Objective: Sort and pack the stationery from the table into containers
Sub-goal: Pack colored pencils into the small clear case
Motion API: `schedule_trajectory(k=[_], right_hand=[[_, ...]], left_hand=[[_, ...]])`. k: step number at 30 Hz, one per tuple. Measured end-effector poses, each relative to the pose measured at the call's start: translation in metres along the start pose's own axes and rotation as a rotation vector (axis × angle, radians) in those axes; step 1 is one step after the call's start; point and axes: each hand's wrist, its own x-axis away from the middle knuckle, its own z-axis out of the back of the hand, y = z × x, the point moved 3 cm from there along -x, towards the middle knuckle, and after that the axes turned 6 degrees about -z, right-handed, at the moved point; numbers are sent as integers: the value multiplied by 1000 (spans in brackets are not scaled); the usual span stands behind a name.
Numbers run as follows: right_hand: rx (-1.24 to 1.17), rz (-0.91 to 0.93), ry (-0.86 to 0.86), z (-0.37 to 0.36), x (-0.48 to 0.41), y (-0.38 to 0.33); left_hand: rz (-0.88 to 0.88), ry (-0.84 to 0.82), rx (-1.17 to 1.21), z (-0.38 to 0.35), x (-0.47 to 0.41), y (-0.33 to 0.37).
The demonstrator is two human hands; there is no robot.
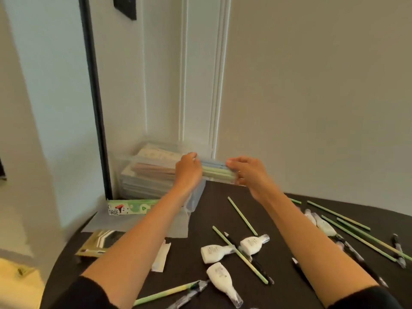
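1. We see a clear box (196, 197) at the far left of the dark table (211, 208), against the wall.
2. It holds flat pastel packs (147, 175), stacked nearly to the rim.
3. A pale sheet (138, 221) lies flat in front of the box; we cannot tell whether it is a lid.
4. The bundle (215, 171) is held level in the air over the box's right end, with blue sticks on top and pale green ones below.
5. The left hand (188, 168) curls round the bundle's left end, and the right hand (247, 172) pinches its right end.
6. Loose green sticks (242, 216), white bottles (215, 253) and black pens (262, 269) lie scattered on the table.
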Motion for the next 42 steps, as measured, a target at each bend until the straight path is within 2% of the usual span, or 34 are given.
schedule_trajectory(k=[5, 10, 15, 20, 25, 31, 34, 37, 39, 42], right_hand=[[-59, -1, -35, -38, -37, -21], [26, 72, 21, -59, -86, -32], [259, 122, 29, -82, -128, -26], [521, 164, -46, -98, -149, -13], [1054, 199, -17, -98, -165, 0], [1232, 102, -25, -103, -177, 2], [1210, 141, 21, -105, -178, 4], [1100, 136, -15, -99, -172, 8], [963, 154, -60, -96, -166, 11], [627, 180, -87, -86, -144, 10]], left_hand=[[33, -26, 32, 34, -45, -20], [70, -72, -8, 53, -91, -42], [79, -122, -121, 49, -117, -58], [99, -217, -257, 33, -132, -70], [66, -297, -372, 20, -141, -76], [41, -367, -403, 14, -145, -82], [4, -388, -420, 10, -143, -85], [-10, -333, -419, 9, -141, -86], [-10, -260, -416, 12, -138, -84], [-38, -144, -316, 16, -133, -77]])
